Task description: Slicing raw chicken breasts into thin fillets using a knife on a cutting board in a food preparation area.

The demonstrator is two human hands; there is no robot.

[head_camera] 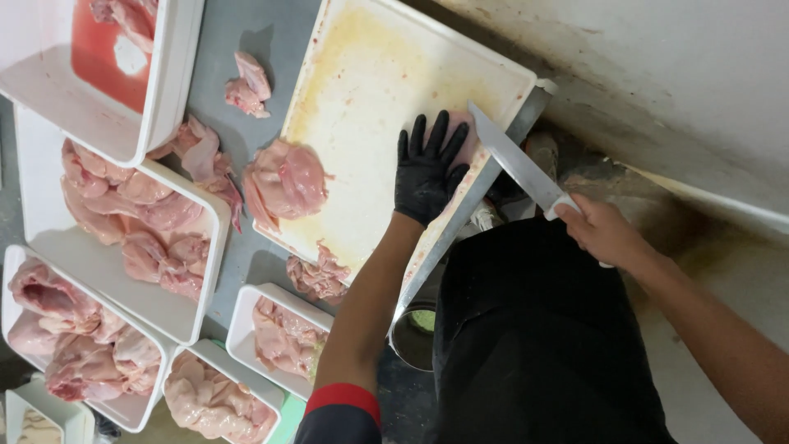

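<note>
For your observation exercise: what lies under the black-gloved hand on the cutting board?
Under the gloved left hand, a pink piece of raw meat shows past the fingers on the cutting board. Most of it is covered.

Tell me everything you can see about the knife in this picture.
The knife has a long, broad, pale grey blade that looks like metal and narrows to a point, and a white handle that looks like plastic. The bare right hand grips the handle, hiding most of it. The blade points toward the near edge of the stained white cutting board, its tip close to the fingers of the black-gloved left hand, which presses a pink piece of meat. Whether the blade touches the meat cannot be told.
</note>
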